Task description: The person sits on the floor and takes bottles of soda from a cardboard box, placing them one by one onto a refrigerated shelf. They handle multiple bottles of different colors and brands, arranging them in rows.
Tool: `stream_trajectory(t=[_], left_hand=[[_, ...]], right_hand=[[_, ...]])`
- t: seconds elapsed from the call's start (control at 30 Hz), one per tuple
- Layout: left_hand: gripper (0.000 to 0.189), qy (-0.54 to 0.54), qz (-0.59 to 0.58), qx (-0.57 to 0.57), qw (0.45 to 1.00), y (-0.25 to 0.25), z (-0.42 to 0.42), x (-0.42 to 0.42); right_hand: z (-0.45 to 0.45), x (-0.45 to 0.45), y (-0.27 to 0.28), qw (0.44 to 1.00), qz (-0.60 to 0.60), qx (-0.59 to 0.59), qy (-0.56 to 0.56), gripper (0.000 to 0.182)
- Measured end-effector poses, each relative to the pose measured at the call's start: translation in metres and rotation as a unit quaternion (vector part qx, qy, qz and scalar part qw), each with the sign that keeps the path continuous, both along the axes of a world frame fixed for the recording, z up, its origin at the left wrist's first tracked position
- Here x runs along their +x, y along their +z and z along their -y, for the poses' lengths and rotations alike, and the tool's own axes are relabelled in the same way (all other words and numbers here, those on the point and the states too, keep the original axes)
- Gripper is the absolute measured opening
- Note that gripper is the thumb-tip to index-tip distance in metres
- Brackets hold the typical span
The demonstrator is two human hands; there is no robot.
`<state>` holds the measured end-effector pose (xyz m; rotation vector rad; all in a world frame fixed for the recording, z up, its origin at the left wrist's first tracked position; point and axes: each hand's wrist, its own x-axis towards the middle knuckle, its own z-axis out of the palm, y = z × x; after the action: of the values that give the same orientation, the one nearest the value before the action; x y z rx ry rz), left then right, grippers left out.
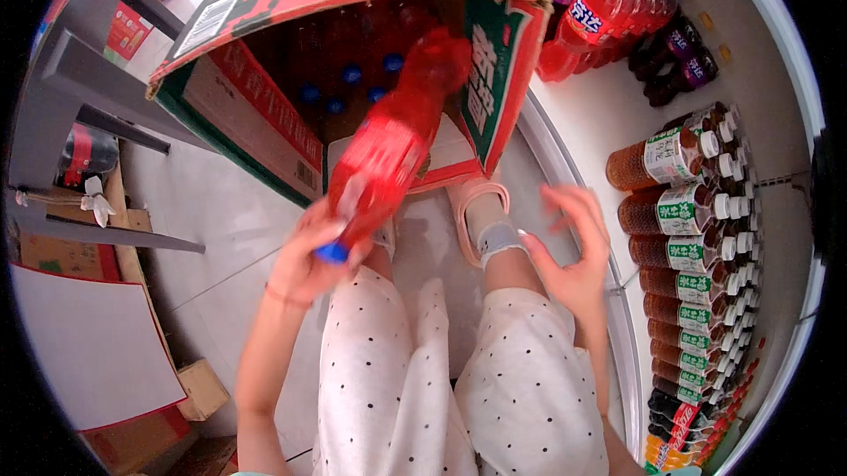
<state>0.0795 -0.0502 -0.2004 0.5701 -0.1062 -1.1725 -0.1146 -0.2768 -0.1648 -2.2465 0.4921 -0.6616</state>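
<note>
My left hand [314,251] grips a plastic bottle of red soft drink [390,152] by its neck, close to the blue cap. The bottle is slanted, its base up inside the opening of a red and green cardboard carton [506,85]. Several blue-capped bottles [352,74] stand in the shadow within the carton. With nothing in it and its fingers apart, my right hand [576,251] is between the carton and the shelf at the right. It is slightly blurred.
To the right, a white shelf [635,95] holds red Fanta bottles [599,16], dark bottles [681,56] and a long row of brown tea bottles [675,201]. A grey stool or chair [112,75] stands at the left, near a white panel [99,343]. My feet are on the tiled floor [225,264].
</note>
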Motion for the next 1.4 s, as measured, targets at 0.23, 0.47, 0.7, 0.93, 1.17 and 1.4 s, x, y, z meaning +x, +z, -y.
stream_trajectory(t=[0.23,0.47,0.7,0.93,1.17,1.4], left_hand=[[0.062,-0.036,0.037,0.136,0.989,0.033,-0.084,-0.009],[0.075,-0.169,0.143,0.136,0.966,0.062,-0.065,0.009],[0.065,-0.046,0.174,-0.098,0.979,0.056,-0.005,0.019],[0.055,-0.035,0.839,0.356,0.411,-0.001,0.056,0.016],[0.063,-0.127,0.793,0.357,0.477,-0.073,0.051,0.032],[0.061,-0.126,0.810,0.361,0.445,-0.080,0.049,0.033]], right_hand=[[-0.011,0.058,0.053,0.945,-0.050,-0.203,0.250,0.072],[-0.029,0.081,0.026,0.920,-0.132,-0.184,0.320,0.042],[-0.010,0.052,0.004,0.959,-0.029,0.178,0.219,0.044],[0.031,0.025,-0.008,0.910,0.051,0.396,0.110,0.053],[0.088,0.037,-0.006,0.954,0.157,0.255,-0.021,0.052],[0.148,0.055,-0.028,0.952,0.134,0.249,-0.119,0.052]])
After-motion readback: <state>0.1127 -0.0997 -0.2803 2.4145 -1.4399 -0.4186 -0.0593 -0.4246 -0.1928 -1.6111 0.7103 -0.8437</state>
